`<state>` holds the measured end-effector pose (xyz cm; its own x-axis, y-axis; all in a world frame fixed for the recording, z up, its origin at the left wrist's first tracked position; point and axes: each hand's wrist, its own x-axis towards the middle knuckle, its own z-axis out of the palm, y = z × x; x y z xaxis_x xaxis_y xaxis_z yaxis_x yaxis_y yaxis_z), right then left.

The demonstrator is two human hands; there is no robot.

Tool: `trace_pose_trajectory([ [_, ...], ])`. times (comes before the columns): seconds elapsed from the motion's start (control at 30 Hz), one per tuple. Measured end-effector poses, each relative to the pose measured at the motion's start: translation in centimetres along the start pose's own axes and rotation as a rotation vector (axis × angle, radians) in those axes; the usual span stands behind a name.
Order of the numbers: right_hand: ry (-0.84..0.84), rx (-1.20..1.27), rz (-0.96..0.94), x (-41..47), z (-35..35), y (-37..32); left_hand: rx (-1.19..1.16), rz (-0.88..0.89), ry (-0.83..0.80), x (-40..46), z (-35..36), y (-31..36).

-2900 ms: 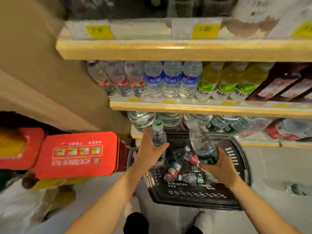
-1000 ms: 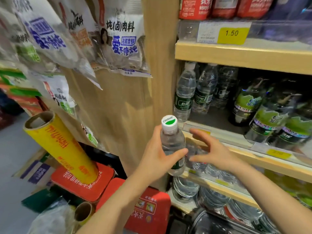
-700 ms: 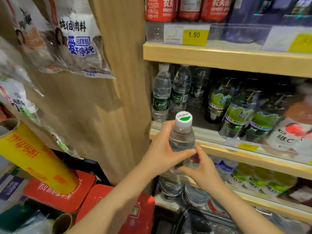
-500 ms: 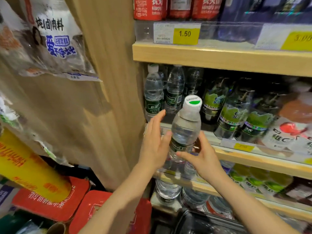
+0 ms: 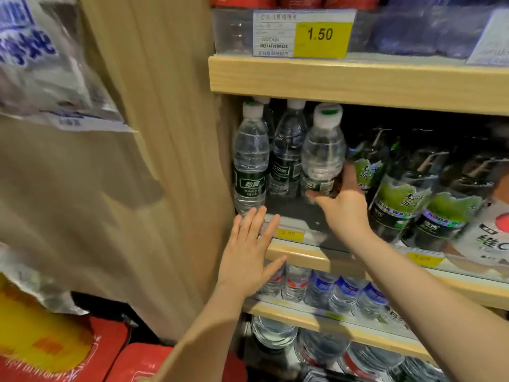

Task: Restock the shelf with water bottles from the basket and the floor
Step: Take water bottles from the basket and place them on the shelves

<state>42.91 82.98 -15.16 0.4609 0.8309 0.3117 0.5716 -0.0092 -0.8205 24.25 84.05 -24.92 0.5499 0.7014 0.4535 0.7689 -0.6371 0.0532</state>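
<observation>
My right hand (image 5: 344, 208) grips the lower part of a clear water bottle (image 5: 322, 153) with a white-and-green cap and a dark green label, holding it upright inside the middle shelf (image 5: 300, 255), slightly above the shelf floor. To its left stand two matching green-label water bottles (image 5: 251, 161), with more caps behind them. My left hand (image 5: 249, 255) is flat with straight fingers against the shelf's front edge, just below the leftmost bottle, and holds nothing. The basket is out of view.
Dark soda-water bottles with green labels (image 5: 396, 194) crowd the shelf right of the held bottle. A wooden side panel (image 5: 170, 161) bounds the shelf on the left. The upper shelf (image 5: 358, 78) carries a 1.50 price tag. Blue- and red-label bottles (image 5: 325, 290) fill the shelf below.
The bottle passed from my left hand to my right, which has carried it up and into the shelf beside the standing bottles. My left hand let go and dropped to the shelf edge.
</observation>
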Motion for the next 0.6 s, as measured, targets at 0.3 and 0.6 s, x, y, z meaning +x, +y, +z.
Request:
trace_pose_trajectory([
  [0.3,0.081,-0.257,0.237,3.0,3.9,0.4,0.007,-0.004,0.038,0.0,0.9,-0.2],
  [0.6,-0.063,-0.456,0.276,3.0,3.8,1.1,-0.004,0.000,0.055,0.0,1.0,-0.2],
])
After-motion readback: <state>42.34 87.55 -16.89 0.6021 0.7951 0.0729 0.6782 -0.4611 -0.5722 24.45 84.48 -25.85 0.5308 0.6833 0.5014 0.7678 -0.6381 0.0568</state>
